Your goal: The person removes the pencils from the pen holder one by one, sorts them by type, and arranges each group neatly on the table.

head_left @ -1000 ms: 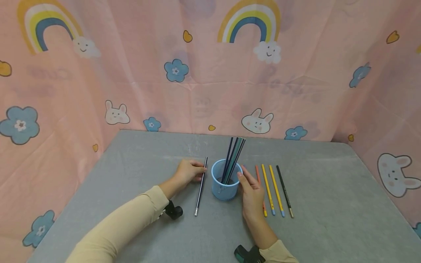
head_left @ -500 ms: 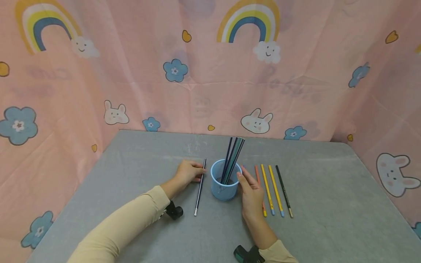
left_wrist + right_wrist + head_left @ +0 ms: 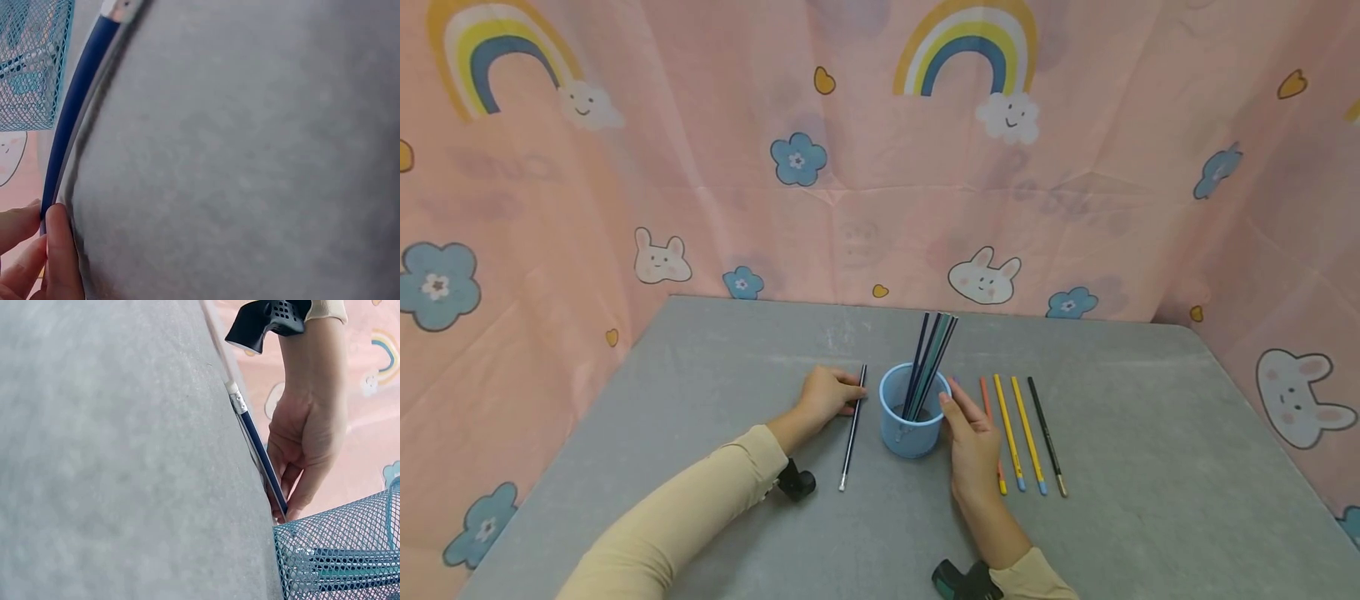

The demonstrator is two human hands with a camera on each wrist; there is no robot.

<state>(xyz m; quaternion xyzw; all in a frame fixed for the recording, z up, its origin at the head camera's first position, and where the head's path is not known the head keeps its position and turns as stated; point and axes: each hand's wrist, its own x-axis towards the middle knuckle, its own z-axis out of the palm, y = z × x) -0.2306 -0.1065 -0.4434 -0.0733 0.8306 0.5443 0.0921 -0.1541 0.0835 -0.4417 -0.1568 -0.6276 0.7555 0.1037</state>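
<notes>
The left hand [image 3: 825,395] pinches a dark pencil [image 3: 851,442] at nine o'clock from the cup [image 3: 906,439]. The right hand [image 3: 976,450] touches the cup's three-o'clock side; whether it grips, I can't tell. The pencil should be light, stiff, slightly slippery: best pinched near mid-shaft.

A narrow gap runs between the dark pencil [image 3: 852,433] and the blue mesh cup [image 3: 910,437], whose upright pencils [image 3: 932,362] block the way above. The right hand [image 3: 976,454] bars the cup's right side; laid pencils [image 3: 1010,433] follow, then wide table [image 3: 1172,442] room farther right.
</notes>
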